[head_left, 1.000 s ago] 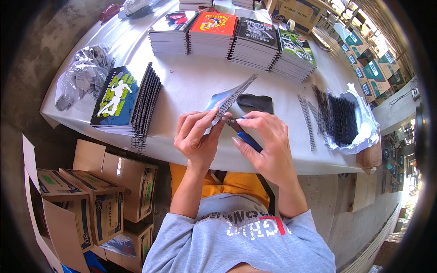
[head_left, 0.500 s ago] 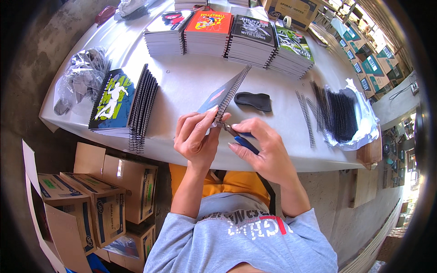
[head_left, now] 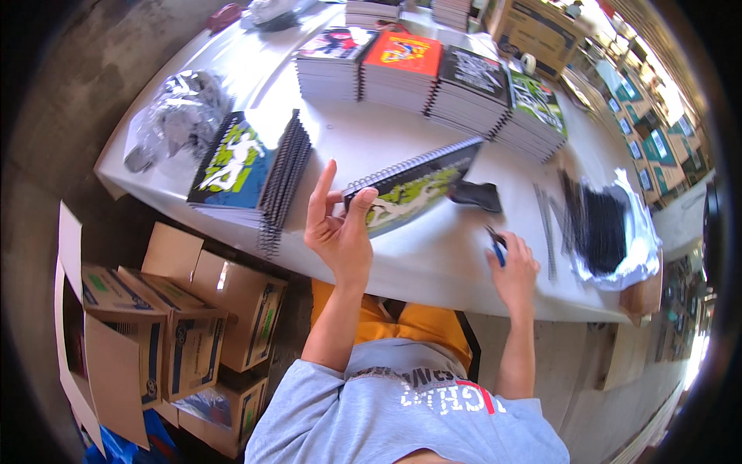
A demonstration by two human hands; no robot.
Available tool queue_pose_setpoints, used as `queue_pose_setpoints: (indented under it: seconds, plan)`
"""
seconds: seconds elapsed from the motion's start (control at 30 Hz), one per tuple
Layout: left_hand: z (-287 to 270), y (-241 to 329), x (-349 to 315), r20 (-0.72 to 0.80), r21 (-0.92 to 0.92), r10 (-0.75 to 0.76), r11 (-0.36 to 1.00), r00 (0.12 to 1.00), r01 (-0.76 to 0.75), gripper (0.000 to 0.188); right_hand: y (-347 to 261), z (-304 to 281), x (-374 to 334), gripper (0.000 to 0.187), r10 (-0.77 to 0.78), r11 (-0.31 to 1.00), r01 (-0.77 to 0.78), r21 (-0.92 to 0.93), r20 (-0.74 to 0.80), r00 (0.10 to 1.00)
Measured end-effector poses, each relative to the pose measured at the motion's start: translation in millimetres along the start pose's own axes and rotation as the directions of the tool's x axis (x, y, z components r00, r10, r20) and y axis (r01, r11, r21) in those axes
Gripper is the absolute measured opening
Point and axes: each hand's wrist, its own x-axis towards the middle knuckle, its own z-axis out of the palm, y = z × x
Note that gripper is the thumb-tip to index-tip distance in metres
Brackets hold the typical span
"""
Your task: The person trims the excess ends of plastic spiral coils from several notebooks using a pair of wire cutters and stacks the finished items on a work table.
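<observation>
My left hand (head_left: 342, 236) pinches a spiral notebook (head_left: 421, 195) by one end, its index finger raised. The notebook is tilted, its black coil along the upper edge and its green, white and dark cover toward me. Lower and to the right, my right hand (head_left: 514, 274) is closed around blue-handled pliers (head_left: 498, 249), held over the table apart from the notebook. A black curved pad (head_left: 478, 196) lies just beyond the pliers. Left of my left hand stands a stack of similar notebooks (head_left: 236, 166), with more coil edges beside it.
Several notebook stacks (head_left: 398, 77) line the back of the white table (head_left: 340, 131). Black loose coils (head_left: 599, 232) lie on white wrapping at the right. Crumpled clear plastic (head_left: 182, 116) sits at the left. Cardboard boxes (head_left: 189, 340) stand on the floor at lower left.
My right hand has drawn the pliers away from the coil, down and to the right. My left hand has turned the notebook so its cover shows and its coil lies flatter. The whole view has shifted.
</observation>
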Motion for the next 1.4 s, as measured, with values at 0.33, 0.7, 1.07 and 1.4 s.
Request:
queue_pose_setpoints:
  seconds: [0.33,0.7,1.07,1.4]
  plan:
    - [-37.3,43.6,19.1,-0.085,-0.435,-0.078,0.9,0.993,0.033,0.036,-89.4,11.9,62.8,0.044,-0.203,0.104,0.319,0.942,-0.294,0.934]
    - [-145.7,89.9,110.5,-0.105,0.411,0.222,0.897,0.969,-0.161,0.037,-317.7,-22.8,167.8,0.033,-0.591,-0.088,0.293,0.952,-0.287,0.754]
    - [-216.0,20.0,103.8,-0.164,0.389,-0.147,0.899,0.975,0.201,0.068,-469.7,-105.4,162.1,0.031,-0.707,-0.62,0.745,0.244,0.238,-0.666]
    - [-200.0,-37.2,122.5,-0.23,0.304,-0.056,0.944,0.972,0.126,0.061,-368.6,15.3,207.1,0.064,-0.955,0.289,0.8,0.526,0.096,0.281]
